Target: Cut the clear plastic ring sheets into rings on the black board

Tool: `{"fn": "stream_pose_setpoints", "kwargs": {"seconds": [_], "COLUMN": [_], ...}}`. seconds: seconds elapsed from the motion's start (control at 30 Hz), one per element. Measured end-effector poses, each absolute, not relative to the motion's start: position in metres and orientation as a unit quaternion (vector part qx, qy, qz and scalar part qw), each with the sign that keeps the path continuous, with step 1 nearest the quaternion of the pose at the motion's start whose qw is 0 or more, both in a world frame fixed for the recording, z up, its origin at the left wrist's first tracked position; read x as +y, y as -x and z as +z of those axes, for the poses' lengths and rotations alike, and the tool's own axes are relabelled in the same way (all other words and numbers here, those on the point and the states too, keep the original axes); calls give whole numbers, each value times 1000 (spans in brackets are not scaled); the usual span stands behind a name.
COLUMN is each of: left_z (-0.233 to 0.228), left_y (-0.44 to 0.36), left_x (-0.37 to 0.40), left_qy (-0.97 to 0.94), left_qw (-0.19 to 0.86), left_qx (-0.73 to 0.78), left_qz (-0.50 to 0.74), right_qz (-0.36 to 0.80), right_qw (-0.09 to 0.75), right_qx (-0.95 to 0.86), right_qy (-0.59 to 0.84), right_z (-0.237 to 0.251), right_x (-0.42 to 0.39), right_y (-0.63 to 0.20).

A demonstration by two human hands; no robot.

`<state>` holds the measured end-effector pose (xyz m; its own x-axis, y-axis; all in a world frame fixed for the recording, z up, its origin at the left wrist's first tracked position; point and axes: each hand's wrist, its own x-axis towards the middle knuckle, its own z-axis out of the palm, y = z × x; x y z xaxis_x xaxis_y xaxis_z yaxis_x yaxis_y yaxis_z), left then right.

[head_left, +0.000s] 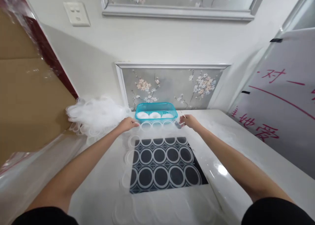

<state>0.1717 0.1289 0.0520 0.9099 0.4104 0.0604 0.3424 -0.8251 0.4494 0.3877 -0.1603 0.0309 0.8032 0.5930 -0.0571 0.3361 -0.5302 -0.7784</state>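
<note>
Both arms stretch forward over a white table [246, 146]. Between the two hands lies a clear plastic sheet [157, 159] moulded with rows of round rings. It is thin and see-through; the rings show sharply as white circles where the sheet lies over a dark patterned panel [137, 185] set in the tabletop, and fade to faint outlines over the white surface nearer the body.

The left hand [128, 123] rests on the far left corner of the sheet, fingers curled down onto its edge and pinching it. The right hand [188, 121] holds the far right corner, fingers closed on the rim; something small and dark sits at its fingertips, too small to tell what.

Just beyond the hands, touching the far edge of the sheet, stands a teal plastic tub [169, 107] with three white round pieces inside. Out past the left hand, a heap of loose clear plastic rings [94, 115] lies against a cardboard box [27, 97].
</note>
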Motion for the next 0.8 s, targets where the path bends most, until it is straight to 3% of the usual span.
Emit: {"fn": "stream_pose_setpoints", "kwargs": {"seconds": [0.23,0.53,0.8], "left_z": [15,5,-5], "left_y": [-177,-102,-88], "left_x": [138,117,97], "left_qy": [-958,-952,-931], "left_qw": [187,188,232], "left_qx": [208,222,270], "left_qz": [60,92,82], "right_qz": [102,94,171], "right_qw": [271,338,128], "right_qx": [-261,-375,-316], "right_qy": [921,858,925], "right_z": [0,8,-11], "right_x": [-158,-209,-236], "right_y": [-392,-330,-317]}}
